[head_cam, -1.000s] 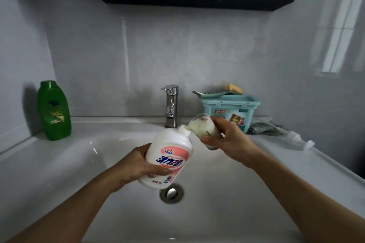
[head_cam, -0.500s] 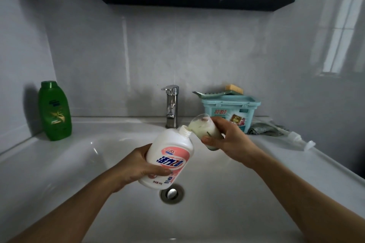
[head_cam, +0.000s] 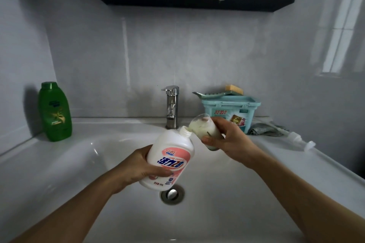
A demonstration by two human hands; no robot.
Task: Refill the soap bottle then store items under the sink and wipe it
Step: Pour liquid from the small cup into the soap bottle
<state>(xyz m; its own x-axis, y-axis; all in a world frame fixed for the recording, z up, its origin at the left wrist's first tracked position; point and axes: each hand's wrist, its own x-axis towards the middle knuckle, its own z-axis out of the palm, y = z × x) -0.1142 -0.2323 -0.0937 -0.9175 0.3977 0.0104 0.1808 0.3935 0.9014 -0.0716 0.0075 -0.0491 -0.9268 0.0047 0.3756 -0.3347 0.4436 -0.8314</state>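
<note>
Over the sink hardly anything has shifted in the last second. Both my forearms reach in over the basin at the same angles as before, and the two bottles meet at the same spot, above and a little behind the drain. I take that to mean the pour is carrying on steadily and the refill is not finished. The storing and the wiping have not begun.

The teal tub stands on the back ledge right of the tap, and the green bottle stands at the far left corner. Both will probably go under the sink later.

The white soap bottle is in my left hand. It is uncapped and leans with its open neck up and to the right. My palm sits behind its lower half, and my thumb lies across the front below the label, so the grip is a full wrap.

The small clear bottle is in my right hand, tipped so that one end touches or nearly touches the white bottle's neck. The cream-coloured liquid inside has pooled at that end. My thumb presses its near side and my other fingers curl round the back. My wrist is bent inward.

The pump lies on the right ledge just beside a crumpled cloth, waiting to be screwed back on.
</note>
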